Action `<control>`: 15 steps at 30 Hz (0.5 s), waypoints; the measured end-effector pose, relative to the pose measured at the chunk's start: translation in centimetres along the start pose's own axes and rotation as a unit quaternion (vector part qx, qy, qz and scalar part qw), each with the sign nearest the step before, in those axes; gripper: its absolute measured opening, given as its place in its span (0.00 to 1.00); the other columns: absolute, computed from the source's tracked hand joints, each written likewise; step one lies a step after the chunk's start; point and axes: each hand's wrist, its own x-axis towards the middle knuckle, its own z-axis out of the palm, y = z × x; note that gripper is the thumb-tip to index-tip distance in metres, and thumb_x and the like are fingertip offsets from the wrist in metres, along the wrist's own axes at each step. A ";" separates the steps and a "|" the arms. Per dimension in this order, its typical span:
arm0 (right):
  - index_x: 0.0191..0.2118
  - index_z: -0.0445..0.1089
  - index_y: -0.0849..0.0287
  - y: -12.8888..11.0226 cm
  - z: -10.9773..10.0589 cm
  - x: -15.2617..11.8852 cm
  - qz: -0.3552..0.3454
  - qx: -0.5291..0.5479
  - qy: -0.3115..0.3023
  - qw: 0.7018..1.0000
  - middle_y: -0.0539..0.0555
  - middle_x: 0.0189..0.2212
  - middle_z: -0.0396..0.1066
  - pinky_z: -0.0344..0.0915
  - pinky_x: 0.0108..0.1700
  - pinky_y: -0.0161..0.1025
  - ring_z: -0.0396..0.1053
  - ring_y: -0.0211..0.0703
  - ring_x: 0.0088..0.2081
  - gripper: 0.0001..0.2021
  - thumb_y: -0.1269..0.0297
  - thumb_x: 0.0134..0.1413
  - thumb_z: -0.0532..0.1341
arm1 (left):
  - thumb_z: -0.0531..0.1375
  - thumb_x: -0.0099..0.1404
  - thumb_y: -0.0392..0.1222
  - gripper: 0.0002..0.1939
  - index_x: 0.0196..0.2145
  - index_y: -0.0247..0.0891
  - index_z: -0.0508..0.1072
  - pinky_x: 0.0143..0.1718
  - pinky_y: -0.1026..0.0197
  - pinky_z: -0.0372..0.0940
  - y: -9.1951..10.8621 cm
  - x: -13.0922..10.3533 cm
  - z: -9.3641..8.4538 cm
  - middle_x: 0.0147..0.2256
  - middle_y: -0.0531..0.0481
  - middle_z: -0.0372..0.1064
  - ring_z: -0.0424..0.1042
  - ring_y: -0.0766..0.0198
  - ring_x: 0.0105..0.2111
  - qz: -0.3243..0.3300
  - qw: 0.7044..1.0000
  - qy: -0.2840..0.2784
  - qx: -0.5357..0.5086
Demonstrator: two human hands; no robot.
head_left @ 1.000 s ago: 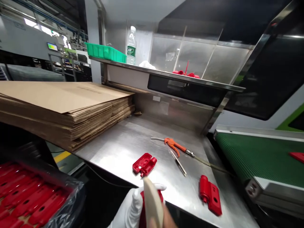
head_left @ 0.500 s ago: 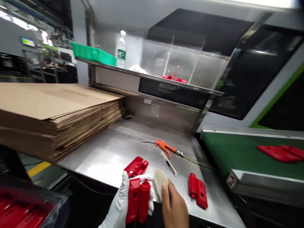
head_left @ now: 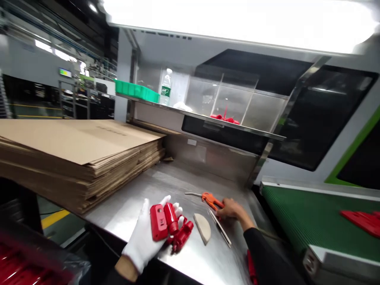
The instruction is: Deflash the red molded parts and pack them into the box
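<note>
Your left hand [head_left: 144, 237], in a white glove, was turned palm up, its fingers spread behind a red plastic part [head_left: 159, 227] that it held just above the near edge of the table. The part had a flat block and a cylinder side by side. Your bare right hand [head_left: 233, 210] had its fingers curled around the handle of an orange air gun [head_left: 209, 198], whose thin metal nozzle pointed left.

Just beyond the gloved fingers, partly hidden by them, was a second red part [head_left: 183, 236]. Between your hands, flat on the metal table [head_left: 175, 178], lay a pale half-moon pad [head_left: 202, 228] and, to its right, a thin tweezer-like tool [head_left: 220, 228]. A third red piece [head_left: 251, 267] showed partly behind your right sleeve.

Farther left stood a stack of cardboard [head_left: 68, 138]; to the right ran a green conveyor [head_left: 297, 209] with red pieces [head_left: 362, 222] on it. On the shelf [head_left: 252, 133] above the table sat a green tray [head_left: 136, 91], a clear bottle [head_left: 165, 89] and some small red pieces [head_left: 225, 118].
</note>
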 end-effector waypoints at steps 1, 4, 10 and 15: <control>0.46 0.71 0.61 0.0 0.5 0.5 -0.008 -0.004 -0.009 1.000 0.54 0.44 0.73 0.72 0.47 0.48 0.73 0.43 0.44 0.16 0.53 0.63 0.64 | 0.47 0.73 0.59 0.28 0.61 0.41 0.64 0.39 0.50 0.75 0.7 1.2 0.1 0.48 0.40 0.76 0.79 0.50 0.43 0.004 1.000 0.002 0.005; 0.48 0.70 0.61 0.2 1.7 1.2 -0.036 -0.001 -0.002 0.999 0.54 0.44 0.72 0.72 0.45 0.45 0.72 0.42 0.42 0.16 0.53 0.64 0.63 | 0.51 0.70 0.63 0.33 0.64 0.41 0.60 0.39 0.48 0.74 2.5 6.1 0.0 0.51 0.39 0.72 0.77 0.52 0.42 -0.007 0.999 0.027 0.032; 0.61 0.62 0.57 1.0 1.9 1.6 -0.128 0.047 0.070 0.988 0.53 0.45 0.70 0.70 0.48 0.49 0.71 0.44 0.43 0.25 0.56 0.62 0.64 | 0.53 0.69 0.63 0.32 0.62 0.41 0.61 0.30 0.54 0.72 3.3 12.9 -0.5 0.44 0.44 0.71 0.73 0.61 0.32 -0.011 0.984 0.067 0.167; 0.60 0.64 0.56 1.9 1.3 1.4 -0.183 0.085 0.079 0.976 0.51 0.41 0.69 0.68 0.46 0.47 0.68 0.42 0.40 0.25 0.59 0.59 0.65 | 0.54 0.69 0.63 0.29 0.57 0.39 0.66 0.27 0.57 0.70 3.5 12.8 -0.7 0.40 0.47 0.72 0.72 0.63 0.29 0.054 0.964 0.063 0.251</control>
